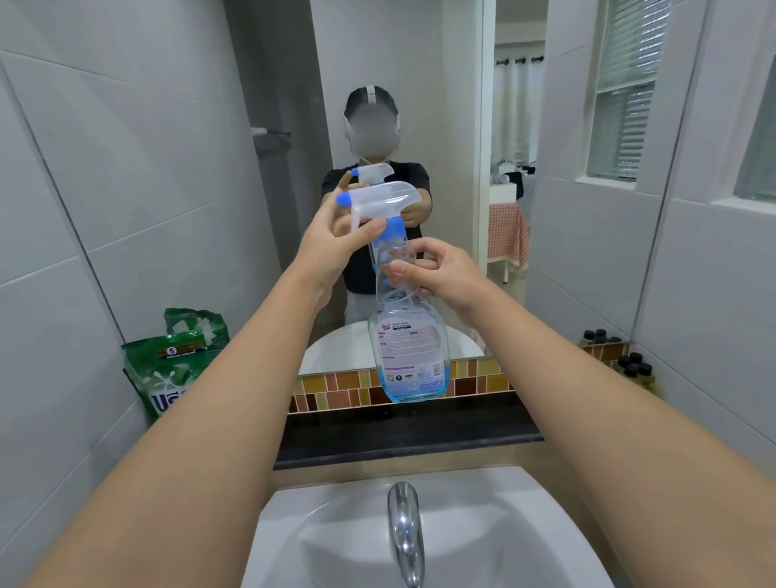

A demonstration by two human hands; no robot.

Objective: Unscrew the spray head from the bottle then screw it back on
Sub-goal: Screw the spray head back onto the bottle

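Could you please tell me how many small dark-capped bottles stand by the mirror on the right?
About 5: small dark-capped bottles clustered on the right ledge beside the mirror; more caps above are reflections. Some may be hidden.

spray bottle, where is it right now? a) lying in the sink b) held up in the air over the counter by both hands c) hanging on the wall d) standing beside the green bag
b: the left hand grips the spray head and the right hand pinches the spray bottle neck, clear of the sink.
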